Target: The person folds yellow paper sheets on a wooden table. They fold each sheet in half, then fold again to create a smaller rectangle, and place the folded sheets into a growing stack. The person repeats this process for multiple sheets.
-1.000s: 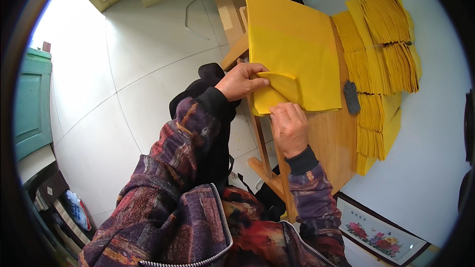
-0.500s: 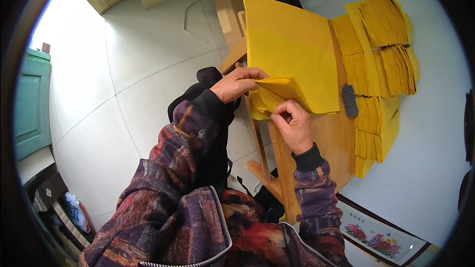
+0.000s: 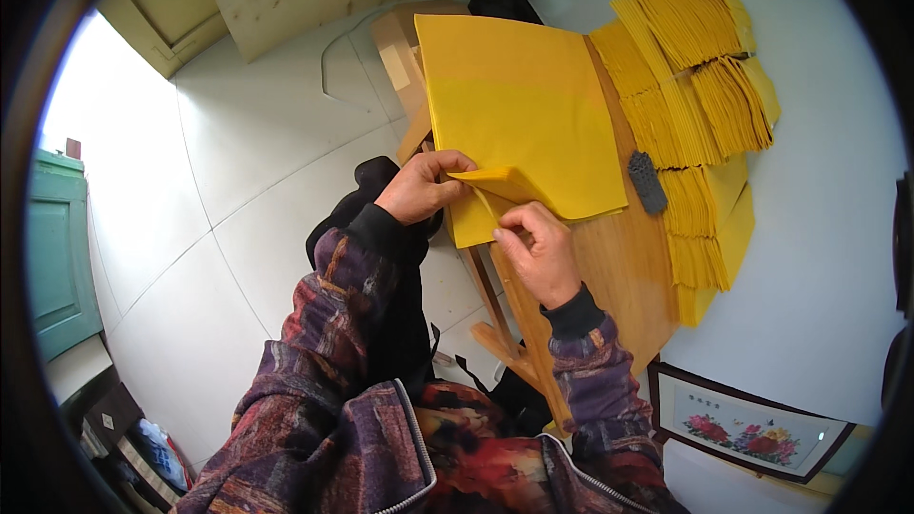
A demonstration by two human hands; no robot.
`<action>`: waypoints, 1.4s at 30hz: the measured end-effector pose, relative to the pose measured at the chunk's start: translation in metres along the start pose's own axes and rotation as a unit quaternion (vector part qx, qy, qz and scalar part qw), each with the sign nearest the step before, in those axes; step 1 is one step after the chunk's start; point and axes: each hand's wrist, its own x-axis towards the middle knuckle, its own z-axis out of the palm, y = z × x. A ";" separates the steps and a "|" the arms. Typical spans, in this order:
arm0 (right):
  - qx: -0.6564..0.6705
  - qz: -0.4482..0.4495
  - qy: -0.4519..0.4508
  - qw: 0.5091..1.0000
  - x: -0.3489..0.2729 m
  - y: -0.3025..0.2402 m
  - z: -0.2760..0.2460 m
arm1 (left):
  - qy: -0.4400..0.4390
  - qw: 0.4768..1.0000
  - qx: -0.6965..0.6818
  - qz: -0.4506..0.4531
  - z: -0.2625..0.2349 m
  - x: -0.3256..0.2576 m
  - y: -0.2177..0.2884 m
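A pile of large square yellow paper sheets [image 3: 519, 95] lies on the wooden table. Its near-left corner is lifted and curled up. My left hand [image 3: 419, 187] is closed at that corner, with thumb and forefinger pinching the raised sheets. Lower and to the right, my right hand [image 3: 541, 246] pinches the near edge of the yellow paper between thumb and fingertips. How many sheets each hand holds cannot be made out.
Folded yellow paper bundles [image 3: 705, 48] are stacked along the right side against the wall. A dark grey oblong block [image 3: 647, 183] sits between them and the pile. Beyond the wooden table [image 3: 619, 266] stands a cardboard box [image 3: 395, 57]. A framed flower picture [image 3: 747, 424] is at lower right.
The lifted corner has gone from a thick fan of sheets to a thinner, lower fold. Both hands keep their pinch there. The whole view has shifted slightly.
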 end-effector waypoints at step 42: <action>-0.309 -0.121 0.095 0.938 0.003 0.009 -0.003 | 0.016 0.998 -0.024 0.050 0.011 -0.011 -0.001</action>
